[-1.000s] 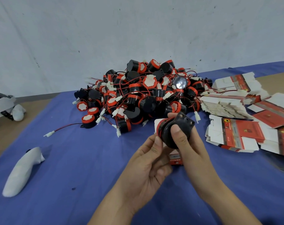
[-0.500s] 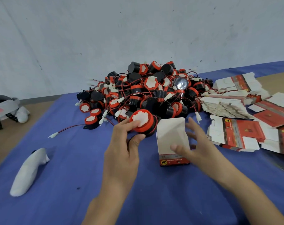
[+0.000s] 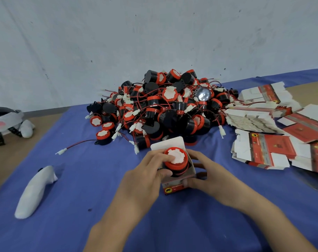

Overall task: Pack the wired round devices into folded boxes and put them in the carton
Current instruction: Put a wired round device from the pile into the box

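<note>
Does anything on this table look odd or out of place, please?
One device near the top right of the pile shows a shiny silver face; the others show white or black. The flat boxes lie fanned out, not squarely stacked.

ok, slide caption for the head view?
Left hand holds a round device in the open box that the right hand grips.

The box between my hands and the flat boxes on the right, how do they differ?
The folded box stands upright, open-topped; the flat boxes lie unfolded in stacks. The folded box holds a round device; the flat boxes hold nothing. Both are white card with red print.
</note>
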A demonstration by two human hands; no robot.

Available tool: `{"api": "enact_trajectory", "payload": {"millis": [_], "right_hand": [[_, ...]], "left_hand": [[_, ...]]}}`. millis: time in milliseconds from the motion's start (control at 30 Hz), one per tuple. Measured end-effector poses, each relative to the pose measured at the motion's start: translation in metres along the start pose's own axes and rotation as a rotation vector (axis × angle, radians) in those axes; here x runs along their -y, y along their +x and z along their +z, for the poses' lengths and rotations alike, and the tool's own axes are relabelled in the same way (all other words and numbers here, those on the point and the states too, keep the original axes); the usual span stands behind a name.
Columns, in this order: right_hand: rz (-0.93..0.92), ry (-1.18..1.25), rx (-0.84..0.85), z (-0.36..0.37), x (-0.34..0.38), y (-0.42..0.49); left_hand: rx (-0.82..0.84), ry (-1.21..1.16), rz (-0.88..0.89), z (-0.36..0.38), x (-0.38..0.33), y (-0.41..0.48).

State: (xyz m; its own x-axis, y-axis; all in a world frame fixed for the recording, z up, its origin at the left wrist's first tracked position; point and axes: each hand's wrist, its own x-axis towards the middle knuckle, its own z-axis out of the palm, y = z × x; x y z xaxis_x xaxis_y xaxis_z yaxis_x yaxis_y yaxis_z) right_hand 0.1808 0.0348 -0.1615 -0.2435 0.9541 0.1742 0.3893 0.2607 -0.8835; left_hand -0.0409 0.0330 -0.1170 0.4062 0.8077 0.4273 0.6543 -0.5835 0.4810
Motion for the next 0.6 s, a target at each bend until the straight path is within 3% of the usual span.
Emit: {"api": "enact_trajectory", "payload": {"millis": [233, 600], "right_hand": [[0.024, 0.064, 0.064, 0.003, 0.008, -0.001], [0.053, 0.122, 0.062, 0.005, 0.013, -0.003]], "left_hand": [[0.178, 0.021, -0.101, -0.001, 0.003, 0.001], [0.229, 0.189, -0.153, 0.000, 0.000, 0.011]]}}
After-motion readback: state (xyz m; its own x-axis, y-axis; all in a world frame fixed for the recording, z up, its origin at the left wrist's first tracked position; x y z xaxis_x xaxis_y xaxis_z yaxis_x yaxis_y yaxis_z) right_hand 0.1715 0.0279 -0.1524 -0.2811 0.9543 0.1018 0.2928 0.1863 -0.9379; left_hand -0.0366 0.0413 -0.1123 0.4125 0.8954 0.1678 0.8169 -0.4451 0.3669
